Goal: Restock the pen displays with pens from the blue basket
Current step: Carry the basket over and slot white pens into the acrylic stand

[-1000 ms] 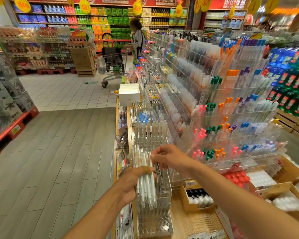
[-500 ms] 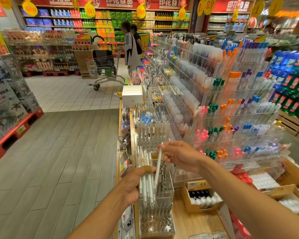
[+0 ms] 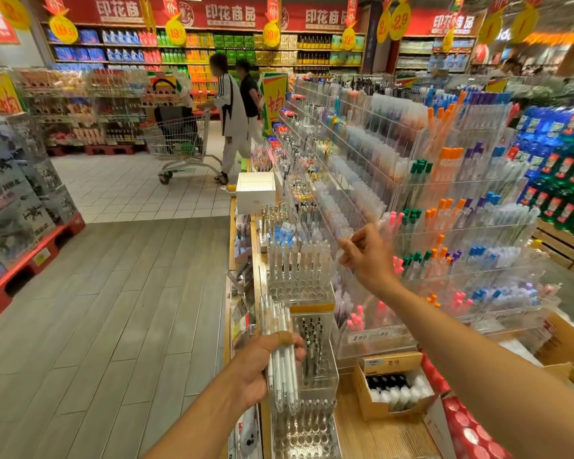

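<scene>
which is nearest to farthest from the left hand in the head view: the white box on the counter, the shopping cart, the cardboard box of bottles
From the left hand, which grips a bundle of white pens:
1. Cardboard box of bottles, low on the counter to its right.
2. White box, farther along the counter edge.
3. Shopping cart, out in the tiled aisle.

Our left hand low near our body, its grip curled around a bundle, our right hand raised and reached forward, fingertips pinching, both forearms bare
</scene>
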Demonstrator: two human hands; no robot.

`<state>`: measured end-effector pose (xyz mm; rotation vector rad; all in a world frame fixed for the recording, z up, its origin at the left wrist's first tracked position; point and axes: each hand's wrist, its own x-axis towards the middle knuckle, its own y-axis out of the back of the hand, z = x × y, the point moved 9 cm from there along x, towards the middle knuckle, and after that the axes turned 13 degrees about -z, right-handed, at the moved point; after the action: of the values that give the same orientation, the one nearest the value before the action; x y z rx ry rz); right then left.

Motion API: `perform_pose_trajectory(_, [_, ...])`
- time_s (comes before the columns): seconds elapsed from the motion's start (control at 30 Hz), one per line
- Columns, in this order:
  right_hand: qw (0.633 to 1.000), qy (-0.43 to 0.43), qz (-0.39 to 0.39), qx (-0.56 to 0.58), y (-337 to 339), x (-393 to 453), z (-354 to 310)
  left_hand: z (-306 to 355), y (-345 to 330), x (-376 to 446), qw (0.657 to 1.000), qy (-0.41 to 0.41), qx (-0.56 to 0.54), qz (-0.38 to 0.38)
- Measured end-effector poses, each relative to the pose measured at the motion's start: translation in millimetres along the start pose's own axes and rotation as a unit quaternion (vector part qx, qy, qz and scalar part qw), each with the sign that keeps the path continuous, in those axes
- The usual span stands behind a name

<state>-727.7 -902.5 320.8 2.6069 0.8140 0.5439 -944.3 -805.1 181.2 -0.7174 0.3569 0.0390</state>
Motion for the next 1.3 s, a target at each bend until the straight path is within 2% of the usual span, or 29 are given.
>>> perform_pose_trajectory(0.2, [0.995, -0.007, -0.060, -0.081, -25, -1, 13, 3, 4, -1, 1.000, 0.002, 0.017, 0.012])
perform_pose_trajectory(0.37, [0.986, -0.017, -0.067, -0.150, -36, 3, 13, 6, 6, 0, 1.000, -0.003, 0.019, 0.022])
perform_pose_trajectory(0.57, [0.986, -0.017, -0.094, -0.140, -32, 7, 9, 10, 5, 1, 0.999, 0.000, 0.035, 0.036])
perform_pose_trajectory(0.63, [0.984, -0.041, -0.095, -0.145, -32, 7, 11, 9, 3, 2, 0.998, 0.004, 0.043, 0.037])
perform_pose_trajectory(0.7, [0.974, -0.106, -0.130, -0.150, -37, 3, 22, 11, 3, 3, 0.998, 0.000, 0.048, 0.041])
perform_pose_trajectory(0.8, [0.932, -0.172, -0.304, -0.099, -69, -22, 33, 11, 3, 6, 0.997, 0.001, 0.064, 0.044])
perform_pose_trajectory(0.9, [0.909, -0.154, -0.388, -0.009, -94, -47, 19, 11, 0, 7, 0.996, 0.005, 0.078, 0.042])
perform_pose_trajectory(1.07, [0.911, -0.141, -0.385, 0.049, -111, -63, 5, 7, -3, 5, 0.995, -0.008, 0.073, 0.065])
perform_pose_trajectory(1.3, [0.884, -0.194, -0.396, 0.156, -113, -77, 8, 5, -7, 4, 0.996, -0.020, 0.058, 0.069])
